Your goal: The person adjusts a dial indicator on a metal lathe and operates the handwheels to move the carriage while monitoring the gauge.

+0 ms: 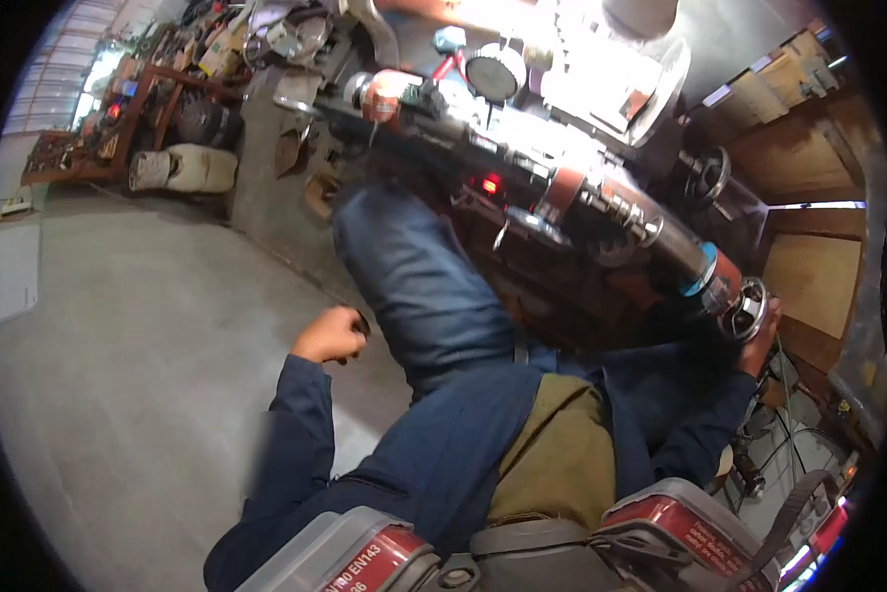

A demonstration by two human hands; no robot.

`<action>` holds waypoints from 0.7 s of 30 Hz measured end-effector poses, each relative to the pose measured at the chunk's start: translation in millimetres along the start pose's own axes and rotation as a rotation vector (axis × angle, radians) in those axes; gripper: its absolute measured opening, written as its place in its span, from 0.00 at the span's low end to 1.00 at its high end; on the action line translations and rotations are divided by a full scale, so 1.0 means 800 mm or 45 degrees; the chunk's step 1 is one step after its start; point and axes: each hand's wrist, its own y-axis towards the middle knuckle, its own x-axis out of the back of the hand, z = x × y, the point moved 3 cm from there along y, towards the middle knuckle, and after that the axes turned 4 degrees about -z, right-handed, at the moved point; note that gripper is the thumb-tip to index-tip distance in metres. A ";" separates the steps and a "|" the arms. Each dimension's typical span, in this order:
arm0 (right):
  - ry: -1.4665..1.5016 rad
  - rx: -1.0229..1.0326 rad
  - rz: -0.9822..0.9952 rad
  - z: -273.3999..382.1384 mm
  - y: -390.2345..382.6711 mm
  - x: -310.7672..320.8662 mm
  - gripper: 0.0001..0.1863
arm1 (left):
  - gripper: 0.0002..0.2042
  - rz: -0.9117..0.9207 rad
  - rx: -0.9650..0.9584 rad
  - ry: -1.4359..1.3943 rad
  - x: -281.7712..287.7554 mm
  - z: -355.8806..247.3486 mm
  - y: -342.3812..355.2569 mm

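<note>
A machine with a long metal bed, resembling a small lathe (591, 197), runs diagonally across the upper middle and right. My right hand (760, 340) grips the chrome handwheel (744, 306) at its right end. My left hand (330, 337) hangs over the floor beside my raised, trousered knee (404, 266), fingers curled; whether they hold anything is unclear. A red indicator light (491, 185) glows below the bed, near another handwheel (534, 225).
A cluttered wooden rack (152, 89) and a pale jerrycan (200, 170) stand at upper left. A wooden cabinet (807, 281) is at right, with cables (789, 434) below. Grey floor (128, 375) spreads at left. A respirator with two filters (665, 523) hangs on my chest.
</note>
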 end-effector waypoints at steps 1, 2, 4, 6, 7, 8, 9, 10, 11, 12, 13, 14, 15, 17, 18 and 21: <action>0.000 0.066 -0.186 -0.021 -0.002 0.016 0.29 | 0.11 0.276 0.019 0.121 -0.031 0.013 -0.006; 0.006 0.129 -0.366 -0.036 -0.007 0.025 0.31 | 0.13 0.547 0.043 0.236 -0.067 0.031 -0.013; 0.084 0.041 -0.443 -0.005 -0.066 -0.017 0.27 | 0.14 0.611 -0.485 0.424 -0.148 0.072 -0.021; -0.129 -0.225 -0.619 -0.045 -0.101 0.004 0.21 | 0.14 0.474 -0.852 0.117 -0.205 0.101 -0.031; -0.323 -0.089 -0.522 -0.053 -0.127 -0.001 0.18 | 0.13 0.359 -0.925 0.024 -0.219 0.104 -0.042; -0.522 0.046 -0.440 -0.048 -0.160 -0.014 0.15 | 0.13 0.272 -0.941 -0.025 -0.218 0.096 -0.047; -0.562 0.121 -0.053 -0.020 -0.192 -0.046 0.12 | 0.13 0.178 -0.897 -0.052 -0.219 0.090 -0.057; -0.595 0.181 0.337 0.007 -0.226 -0.074 0.09 | 0.13 0.100 -0.852 -0.066 -0.219 0.083 -0.064; -0.495 -0.005 0.603 0.004 -0.249 -0.086 0.07 | 0.13 0.032 -0.810 -0.073 -0.216 0.075 -0.067; -0.379 -0.205 0.864 -0.001 -0.268 -0.096 0.06 | 0.13 -0.037 -0.765 -0.087 -0.214 0.068 -0.072; -0.440 -0.130 0.962 0.008 -0.280 -0.104 0.07 | 0.13 -0.097 -0.708 -0.115 -0.208 0.063 -0.076; -0.494 -0.025 1.065 0.016 -0.284 -0.112 0.08 | 0.13 -0.147 -0.669 -0.134 -0.211 0.061 -0.072; -0.488 -0.025 1.109 0.026 -0.281 -0.117 0.11 | 0.12 -0.236 -0.630 -0.140 -0.209 0.059 -0.088; -0.582 0.000 1.058 0.021 -0.274 -0.110 0.10 | 0.12 -0.250 -0.617 -0.125 -0.200 0.050 -0.078; -0.658 0.045 1.039 0.018 -0.273 -0.105 0.09 | 0.12 -0.245 -0.613 -0.128 -0.201 0.048 -0.077; -0.688 0.010 1.212 0.007 -0.267 -0.097 0.09 | 0.12 -0.283 -0.601 -0.103 -0.195 0.044 -0.078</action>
